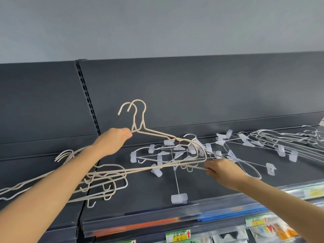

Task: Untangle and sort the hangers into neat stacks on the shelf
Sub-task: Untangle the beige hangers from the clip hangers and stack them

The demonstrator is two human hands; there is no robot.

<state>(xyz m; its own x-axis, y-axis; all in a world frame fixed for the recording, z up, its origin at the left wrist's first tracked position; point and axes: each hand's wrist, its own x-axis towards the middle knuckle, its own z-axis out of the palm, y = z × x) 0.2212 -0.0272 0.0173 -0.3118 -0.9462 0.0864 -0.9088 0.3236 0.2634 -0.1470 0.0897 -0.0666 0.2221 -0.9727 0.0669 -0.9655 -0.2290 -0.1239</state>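
Note:
My left hand (114,140) grips two cream hangers (140,118) just below their hooks and holds them upright above the dark shelf (140,195). Their right ends reach into a tangle of white clip hangers (175,153) in the shelf's middle. My right hand (222,170) pinches a thin wire of that tangle at its front edge. A flat stack of cream hangers (105,179) lies at the left, partly under my left forearm. A row of grey-white hangers (284,141) lies at the right.
A dark back panel (192,95) with a slotted upright (87,97) closes the shelf behind. Along the front edge runs a clear price strip (157,225) with labels. Packaged goods (273,230) hang below at the lower right.

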